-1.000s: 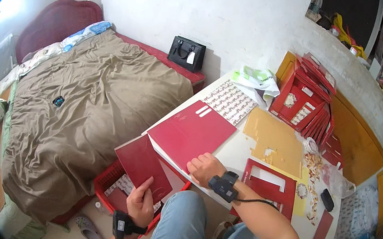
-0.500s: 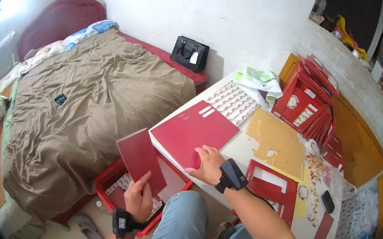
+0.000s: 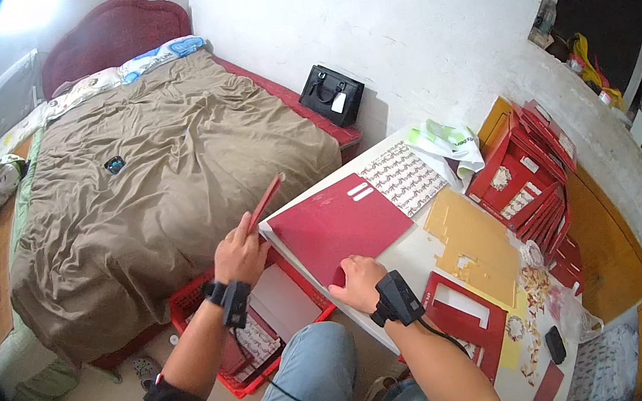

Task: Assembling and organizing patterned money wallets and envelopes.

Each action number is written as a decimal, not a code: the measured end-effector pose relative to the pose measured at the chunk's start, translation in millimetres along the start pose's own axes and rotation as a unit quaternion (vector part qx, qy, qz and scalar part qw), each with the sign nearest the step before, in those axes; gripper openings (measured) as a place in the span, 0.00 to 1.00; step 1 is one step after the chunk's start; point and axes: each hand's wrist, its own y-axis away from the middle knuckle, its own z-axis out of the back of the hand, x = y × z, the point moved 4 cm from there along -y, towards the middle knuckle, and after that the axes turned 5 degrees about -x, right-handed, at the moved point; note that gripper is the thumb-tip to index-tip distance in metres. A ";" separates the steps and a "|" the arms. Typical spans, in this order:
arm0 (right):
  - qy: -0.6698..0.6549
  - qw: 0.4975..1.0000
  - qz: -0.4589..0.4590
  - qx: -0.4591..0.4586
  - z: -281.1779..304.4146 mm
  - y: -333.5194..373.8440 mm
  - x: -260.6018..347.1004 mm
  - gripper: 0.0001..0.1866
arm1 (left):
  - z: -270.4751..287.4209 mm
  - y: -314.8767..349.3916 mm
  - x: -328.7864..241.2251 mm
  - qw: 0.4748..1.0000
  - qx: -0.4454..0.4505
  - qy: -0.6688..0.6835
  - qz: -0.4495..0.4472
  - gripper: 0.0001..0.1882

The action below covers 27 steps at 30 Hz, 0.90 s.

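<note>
Near the table's left corner, my left hand (image 3: 238, 255) is closed on a red cardboard panel (image 3: 266, 197), which now shows almost edge-on and tilts up to the right. My right hand (image 3: 360, 283) is at the near edge of a large red cardboard sheet (image 3: 341, 226) with two white slots, lying flat on the white table. Its thumb and curled fingers pinch the sheet's near corner, though the fingers partly hide the grip. Beyond that sheet, a white sheet with a repeated dark pattern (image 3: 404, 175) adjoins it.
Below my left arm a red plastic basket (image 3: 187, 301) holds patterned and red pieces. Yellowish cardboard (image 3: 471, 249), a red frame with a white cut-out (image 3: 441, 298) and small scraps lie at the table's right. Red folded boxes (image 3: 526, 172) are stacked behind. A bed (image 3: 160, 166) stands left.
My left hand has risen away from the basket toward the table corner, turning the red panel from face-on to nearly edge-on. My right hand stays at the sheet's near edge, fingers more curled.
</note>
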 end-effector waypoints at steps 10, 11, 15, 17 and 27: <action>-0.035 0.996 0.079 -0.021 -1.0 7.8 -1.7 0.12 | -22.2 -4.9 -20.1 0.999 0.023 -0.040 -0.012 0.24; 0.036 0.993 0.098 -0.061 0.7 12.2 4.9 0.09 | -22.6 -4.0 -19.8 0.999 0.022 -0.040 -0.012 0.24; 0.093 0.968 0.159 -0.172 9.2 22.1 8.2 0.08 | -17.8 -2.2 -18.8 0.999 -0.014 -0.028 -0.014 0.21; 0.078 0.967 0.168 -0.177 14.0 23.5 8.4 0.08 | -15.7 -2.6 -19.8 0.999 -0.022 -0.031 -0.024 0.20; 0.079 0.981 0.146 -0.098 12.1 24.8 5.2 0.11 | -7.9 -9.1 -32.9 0.996 -0.024 -0.054 -0.070 0.33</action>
